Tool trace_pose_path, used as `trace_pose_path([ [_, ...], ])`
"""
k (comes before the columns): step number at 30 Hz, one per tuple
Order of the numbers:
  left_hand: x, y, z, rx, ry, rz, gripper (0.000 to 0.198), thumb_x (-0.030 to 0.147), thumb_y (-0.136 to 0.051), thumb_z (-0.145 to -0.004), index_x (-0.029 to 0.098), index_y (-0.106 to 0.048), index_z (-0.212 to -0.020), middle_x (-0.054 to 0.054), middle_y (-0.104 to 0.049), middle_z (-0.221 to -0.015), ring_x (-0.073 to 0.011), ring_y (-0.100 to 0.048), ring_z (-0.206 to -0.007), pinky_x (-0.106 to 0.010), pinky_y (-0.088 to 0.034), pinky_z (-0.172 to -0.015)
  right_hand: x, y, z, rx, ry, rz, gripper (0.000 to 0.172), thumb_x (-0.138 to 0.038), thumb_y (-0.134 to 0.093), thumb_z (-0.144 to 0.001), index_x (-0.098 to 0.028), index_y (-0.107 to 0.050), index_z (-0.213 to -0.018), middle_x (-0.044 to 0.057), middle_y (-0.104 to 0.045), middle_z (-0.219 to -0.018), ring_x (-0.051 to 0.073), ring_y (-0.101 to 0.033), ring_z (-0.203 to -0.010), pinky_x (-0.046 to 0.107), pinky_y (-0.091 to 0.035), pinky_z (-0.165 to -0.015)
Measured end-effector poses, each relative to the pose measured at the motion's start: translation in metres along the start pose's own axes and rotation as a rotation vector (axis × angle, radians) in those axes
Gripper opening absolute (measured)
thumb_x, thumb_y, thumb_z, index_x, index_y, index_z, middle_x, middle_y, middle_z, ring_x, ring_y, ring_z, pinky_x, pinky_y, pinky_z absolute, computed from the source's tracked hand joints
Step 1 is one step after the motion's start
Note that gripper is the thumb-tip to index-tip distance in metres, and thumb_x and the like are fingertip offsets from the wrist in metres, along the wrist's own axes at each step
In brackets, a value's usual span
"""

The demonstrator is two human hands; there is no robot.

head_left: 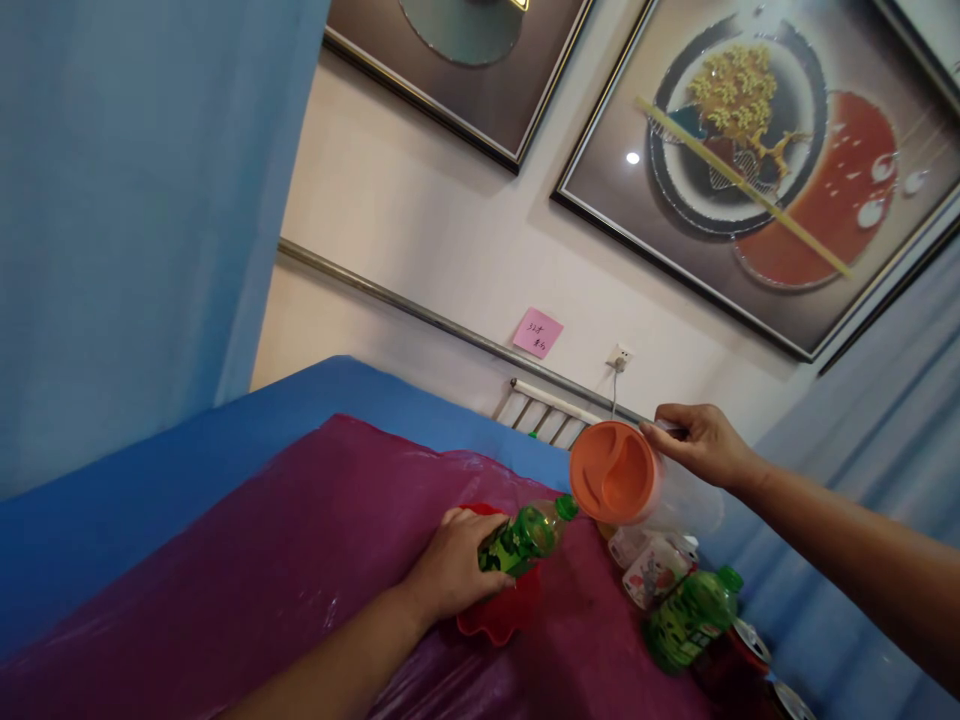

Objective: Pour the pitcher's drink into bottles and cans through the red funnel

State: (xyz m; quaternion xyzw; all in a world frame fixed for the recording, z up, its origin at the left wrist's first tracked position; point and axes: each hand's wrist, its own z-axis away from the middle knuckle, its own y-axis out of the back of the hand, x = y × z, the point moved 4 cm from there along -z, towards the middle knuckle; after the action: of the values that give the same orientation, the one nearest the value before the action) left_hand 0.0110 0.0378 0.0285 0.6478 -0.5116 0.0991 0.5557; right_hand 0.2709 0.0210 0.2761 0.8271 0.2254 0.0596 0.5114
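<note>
My left hand (456, 565) is wrapped round a green drink bottle (521, 538) with a green cap, tilted to the right above a red scalloped dish (495, 622). Part of the dish is hidden behind the hand and bottle. My right hand (705, 440) grips the handle of a clear pitcher (675, 500), which is tipped so that its orange lid (611, 472) faces me. The bottle's cap is close to the lid; whether they touch I cannot tell.
Below the pitcher stand a labelled clear bottle (654, 570), another green bottle (691, 620) and cans (739, 650) at the right edge. Purple plastic sheeting (300, 540) covers the blue table (360, 385). A metal rail (420, 310) and framed pictures (750, 150) line the wall; blue curtains (135, 200) hang at both sides.
</note>
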Motion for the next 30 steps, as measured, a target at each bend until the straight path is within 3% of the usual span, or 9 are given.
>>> trace_pose_path([
  [30, -0.0001, 0.0, 0.0003, 0.003, -0.008, -0.002, 0.066, 0.037, -0.088, -0.063, 0.027, -0.069, -0.125, -0.004, -0.074, -0.114, -0.0293, -0.062, -0.108, -0.042, -0.038, -0.102, -0.004, 0.0048, 0.0019, -0.006, -0.002, 0.008, 0.049, -0.05, -0.058, -0.087, -0.025, -0.028, -0.057, -0.006, -0.021, -0.057, 0.01, -0.023, -0.053, 0.026, -0.017, -0.047],
])
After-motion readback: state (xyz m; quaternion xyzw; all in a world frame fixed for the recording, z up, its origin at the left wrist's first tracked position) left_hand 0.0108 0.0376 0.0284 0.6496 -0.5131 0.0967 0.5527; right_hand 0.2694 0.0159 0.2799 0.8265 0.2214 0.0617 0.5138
